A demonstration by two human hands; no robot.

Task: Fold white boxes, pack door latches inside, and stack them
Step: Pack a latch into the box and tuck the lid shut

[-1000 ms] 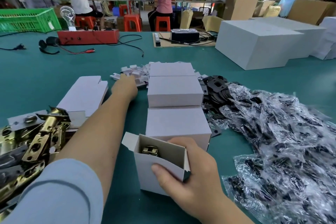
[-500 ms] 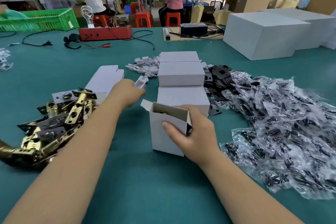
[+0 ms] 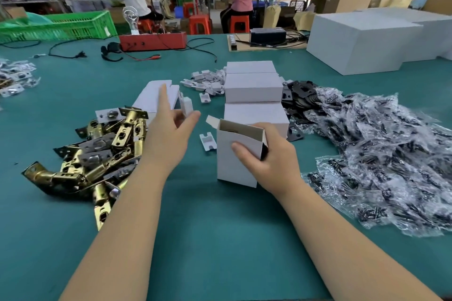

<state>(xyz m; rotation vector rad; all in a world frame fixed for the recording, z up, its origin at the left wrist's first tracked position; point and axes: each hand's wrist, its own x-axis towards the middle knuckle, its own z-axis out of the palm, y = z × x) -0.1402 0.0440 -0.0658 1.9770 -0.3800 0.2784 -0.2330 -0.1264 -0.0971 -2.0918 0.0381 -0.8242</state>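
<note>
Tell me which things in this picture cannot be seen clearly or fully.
- Head view: the contents of the open white box are mostly hidden by its front wall; only a dark sliver shows at the opening.
- The right hand covers the box's right side.
- The small white card piece pinched by the left hand is blurred.
- The plastic bags run off the right edge; their small dark contents cannot be identified.

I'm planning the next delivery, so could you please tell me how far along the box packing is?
Done: three closed boxes sit in a row behind the work spot. In hand: the right hand grips an open box with something dark inside, while the left hand pinches a small white card insert. Left: closing this box, plus a pile of latches and flat box blanks.
</note>
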